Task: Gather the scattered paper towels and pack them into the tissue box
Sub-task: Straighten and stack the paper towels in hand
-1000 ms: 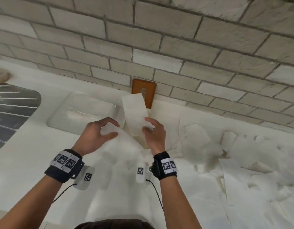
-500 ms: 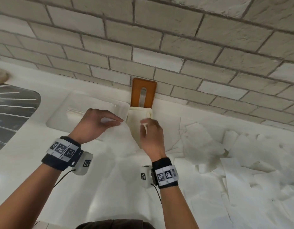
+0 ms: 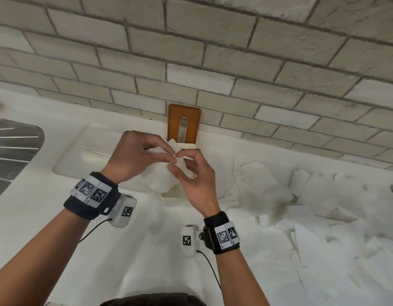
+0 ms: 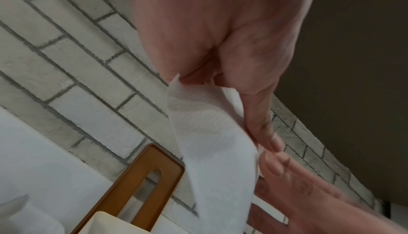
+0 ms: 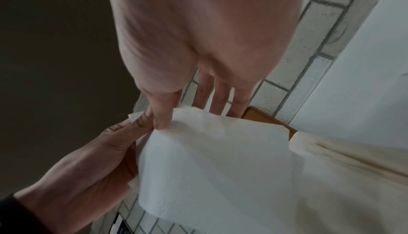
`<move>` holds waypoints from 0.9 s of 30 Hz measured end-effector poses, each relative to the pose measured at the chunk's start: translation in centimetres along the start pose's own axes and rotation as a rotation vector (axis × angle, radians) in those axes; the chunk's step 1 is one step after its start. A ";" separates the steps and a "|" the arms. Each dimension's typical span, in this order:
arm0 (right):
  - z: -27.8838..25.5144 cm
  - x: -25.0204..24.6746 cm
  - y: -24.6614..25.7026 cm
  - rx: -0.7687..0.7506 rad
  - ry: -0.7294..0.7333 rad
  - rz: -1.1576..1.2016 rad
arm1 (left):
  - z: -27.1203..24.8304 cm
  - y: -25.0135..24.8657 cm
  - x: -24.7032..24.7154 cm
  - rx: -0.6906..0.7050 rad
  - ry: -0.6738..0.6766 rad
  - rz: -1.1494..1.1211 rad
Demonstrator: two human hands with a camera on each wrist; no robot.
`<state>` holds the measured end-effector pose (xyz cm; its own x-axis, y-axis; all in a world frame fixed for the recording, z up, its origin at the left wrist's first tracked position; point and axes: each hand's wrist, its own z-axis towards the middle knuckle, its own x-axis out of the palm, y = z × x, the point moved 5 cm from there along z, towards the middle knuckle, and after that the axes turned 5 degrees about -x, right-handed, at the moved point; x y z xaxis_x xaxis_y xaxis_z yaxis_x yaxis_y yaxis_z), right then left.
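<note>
Both hands meet over the cream tissue box [image 3: 176,193], which stands open on the white counter. Its orange-brown slotted lid [image 3: 184,121] leans on the brick wall behind. My left hand [image 3: 169,156] pinches the upper edge of a white paper towel [image 3: 159,181] that hangs down over the box. My right hand [image 3: 176,162] pinches the same edge next to it. In the left wrist view the paper towel [image 4: 212,133] droops from the thumb, above the lid [image 4: 132,185]. In the right wrist view the paper towel [image 5: 209,159] covers part of the box [image 5: 342,168].
Several loose paper towels [image 3: 279,195] lie scattered over the counter to the right of the box. A shallow white recess [image 3: 67,155] sits in the counter at left, and a dark ribbed metal surface [image 3: 12,151] at the far left. The brick wall [image 3: 213,62] rises close behind.
The right hand lowered an upright towel into the box. The left hand then carried another towel rightward over the box, and now both hands pinch it together.
</note>
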<state>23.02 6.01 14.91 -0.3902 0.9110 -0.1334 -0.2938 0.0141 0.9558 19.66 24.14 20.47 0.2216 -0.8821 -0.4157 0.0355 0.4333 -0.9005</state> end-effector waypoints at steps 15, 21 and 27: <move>-0.7 -0.7 -1.4 0.094 -0.083 0.245 | -0.4 0.0 0.1 -0.050 -0.067 -0.013; -1.0 -0.7 -1.5 0.128 -0.131 0.200 | 1.0 0.0 1.0 -0.022 -0.008 0.134; -2.9 -0.7 -2.1 0.104 -0.054 0.051 | 4.8 0.4 1.0 0.054 0.074 0.281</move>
<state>21.40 4.12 12.26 -0.3540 0.9325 -0.0722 -0.1818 0.0072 0.9833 24.58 24.31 20.25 0.1588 -0.7363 -0.6578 0.0353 0.6701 -0.7415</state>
